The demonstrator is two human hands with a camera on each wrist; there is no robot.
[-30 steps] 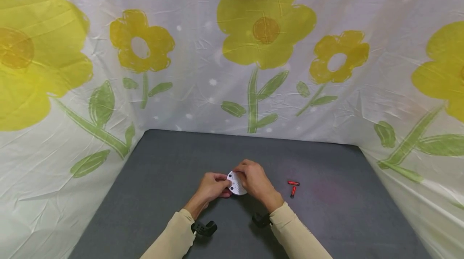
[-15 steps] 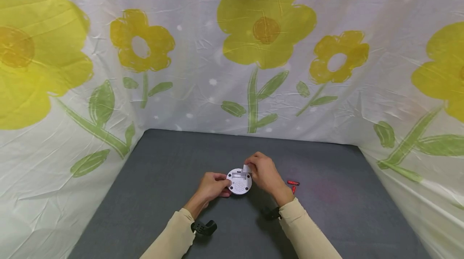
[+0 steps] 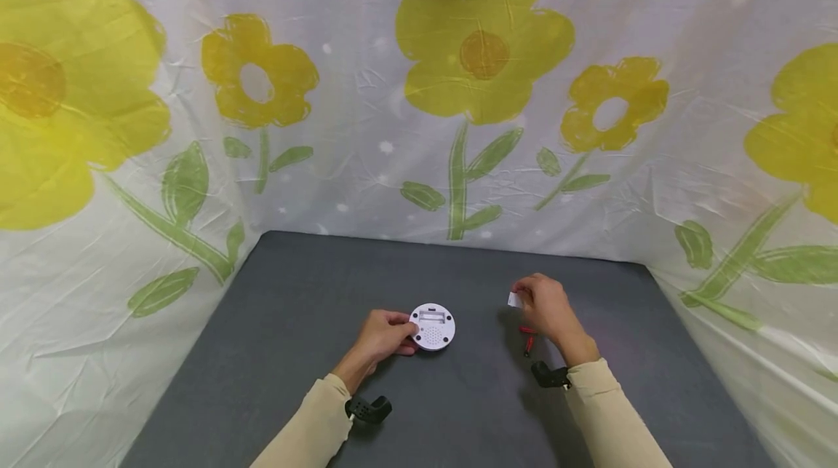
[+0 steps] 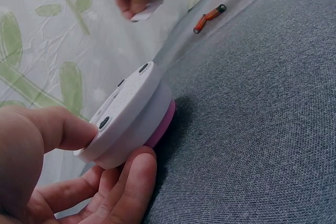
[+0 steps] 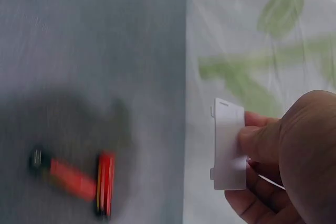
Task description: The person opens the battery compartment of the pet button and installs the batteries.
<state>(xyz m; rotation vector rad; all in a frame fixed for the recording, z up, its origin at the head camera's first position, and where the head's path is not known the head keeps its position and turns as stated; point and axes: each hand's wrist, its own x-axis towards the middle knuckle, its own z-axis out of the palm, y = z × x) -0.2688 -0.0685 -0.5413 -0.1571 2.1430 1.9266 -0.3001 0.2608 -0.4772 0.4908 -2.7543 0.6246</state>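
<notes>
head view: your left hand (image 3: 382,335) grips white round device (image 3: 433,327) by its rim, rigid, light; your right hand (image 3: 548,308) pinches thin battery cover (image 3: 514,299), probably brittle, edge-held.

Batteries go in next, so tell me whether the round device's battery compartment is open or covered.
Open. The round white device shows a bare rectangular recess, and the right hand pinches the small white cover away from it.

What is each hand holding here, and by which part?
Left hand grips the round white device by its rim; right hand pinches the small white cover at one long edge.
</notes>
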